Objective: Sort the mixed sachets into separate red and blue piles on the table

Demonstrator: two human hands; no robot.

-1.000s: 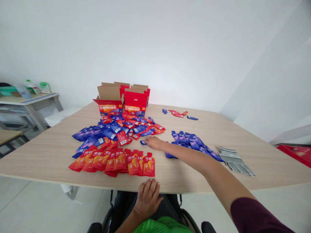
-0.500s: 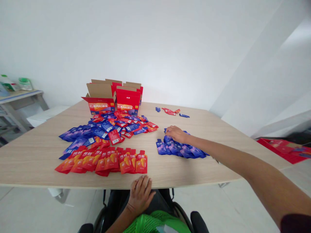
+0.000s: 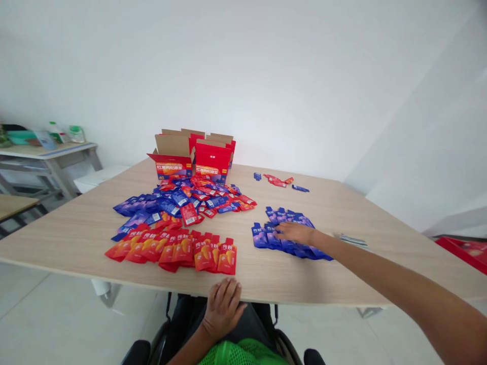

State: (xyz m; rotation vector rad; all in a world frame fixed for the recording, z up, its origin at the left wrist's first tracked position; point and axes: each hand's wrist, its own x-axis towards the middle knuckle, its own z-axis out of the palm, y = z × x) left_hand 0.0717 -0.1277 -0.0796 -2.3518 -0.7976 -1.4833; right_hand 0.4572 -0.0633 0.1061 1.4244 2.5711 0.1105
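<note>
My right hand [image 3: 296,232] reaches over the near row of blue pouches [image 3: 260,237] on the right side of the table. Its fingers lie stretched out across the pouches, and the palm side is hidden. Just beyond it fans a second row of blue pouches [image 3: 281,215]. My left hand [image 3: 223,306] rests at the table's front edge, fingers laid out flat and holding nothing. Close in front of it, a row of red pouches [image 3: 227,255] overlaps toward the left, with fronts up.
Behind the red row lies a mixed heap of red and blue pouches [image 3: 188,214]. Open red cartons [image 3: 212,161] stand at the back. A few red pouches [image 3: 277,181] and blue ones lie farther off. A flat stack [image 3: 353,241] sits right of my forearm.
My right hand has come nearer, from the far blue row onto the near one, uncovering the far row. My left hand stays at the edge. The view has turned slightly left.
</note>
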